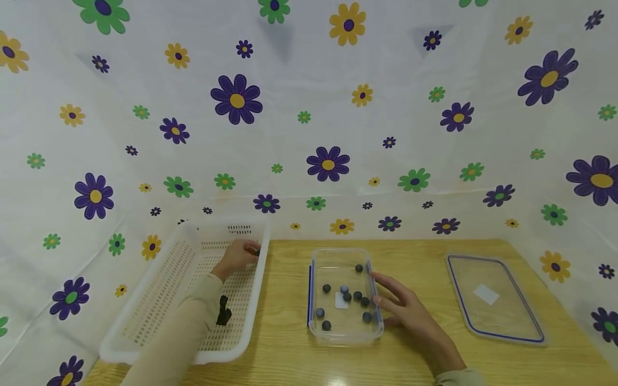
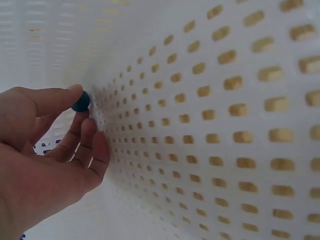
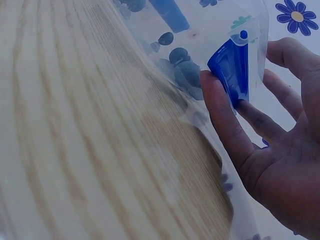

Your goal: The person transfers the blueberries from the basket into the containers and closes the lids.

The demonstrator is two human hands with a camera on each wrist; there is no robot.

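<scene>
My left hand (image 1: 238, 256) reaches inside the white perforated basket (image 1: 256, 316), close to its right wall. Between thumb and fingertips it pinches a blueberry (image 2: 80, 101), small, round and dark bluish. My right hand (image 1: 410, 316) touches the right side of a clear plastic container (image 1: 345, 338), its fingers spread about the blue latch (image 3: 232, 70) there. Several dark blueberries (image 1: 358, 295) lie scattered on the container's bottom, some of a paler blue. A white label shows among them.
A clear lid (image 1: 507, 305) with a blue seal lies flat on the wooden table (image 1: 285, 300) at the right. In the basket is a black crumpled object (image 1: 223, 312); its kind is unclear. A flower-patterned sheet (image 1: 289, 145) encloses the table's back and sides.
</scene>
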